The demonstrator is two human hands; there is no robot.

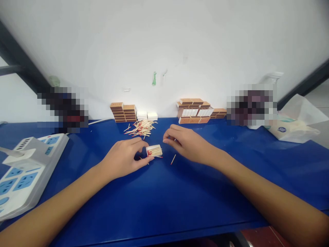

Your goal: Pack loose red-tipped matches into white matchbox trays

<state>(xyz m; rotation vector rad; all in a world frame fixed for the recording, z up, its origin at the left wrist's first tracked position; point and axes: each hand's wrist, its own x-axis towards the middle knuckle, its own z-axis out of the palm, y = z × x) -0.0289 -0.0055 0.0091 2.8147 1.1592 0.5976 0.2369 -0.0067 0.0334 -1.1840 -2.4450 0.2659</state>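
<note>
My left hand (125,156) grips a small white matchbox tray (153,147) between thumb and fingers. Several red-tipped matches (155,151) lie inside it, and a few loose ones are beside it on the blue table. To the right of the tray, my right hand (183,142) is closed in a pinch, with what looks like the end of a match (174,140) showing at the fingers. Below that hand lies a single loose match (173,159). A heap of matches (142,128) spreads behind the tray, in front of white trays (152,116).
Brown matchboxes are stacked at the wall on the left (123,112) and right (194,111). A white power strip (46,168) with a plugged-in adapter stands at left. At right is a tissue pack (290,128). The blue table's (164,212) front edge runs below my arms.
</note>
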